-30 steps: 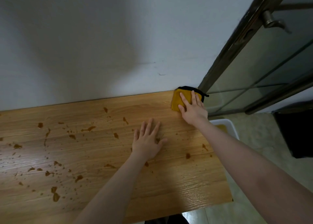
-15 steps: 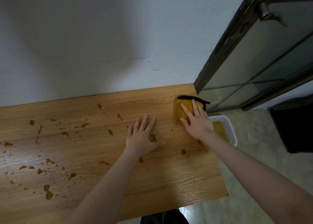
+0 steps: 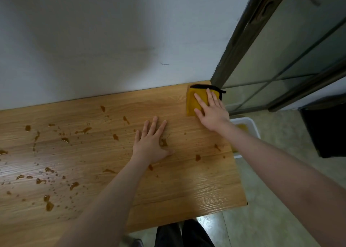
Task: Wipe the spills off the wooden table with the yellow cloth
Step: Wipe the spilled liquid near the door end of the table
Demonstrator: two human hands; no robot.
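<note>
Our right hand (image 3: 212, 114) presses flat on the folded yellow cloth (image 3: 193, 101) at the wooden table's (image 3: 187, 187) far right corner; our left hand (image 3: 151, 144), open, sits in brown spills (image 3: 163, 142) and risks smearing them

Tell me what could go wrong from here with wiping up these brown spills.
1. The left hand lies flat beside a brown drop, so it may smear it or get dirty.
2. The yellow cloth sits at the wooden table's far right corner; a stroke outward could push liquid off the edge toward the white tub.
3. Most spills lie far left, a long reach for the right hand.
</note>
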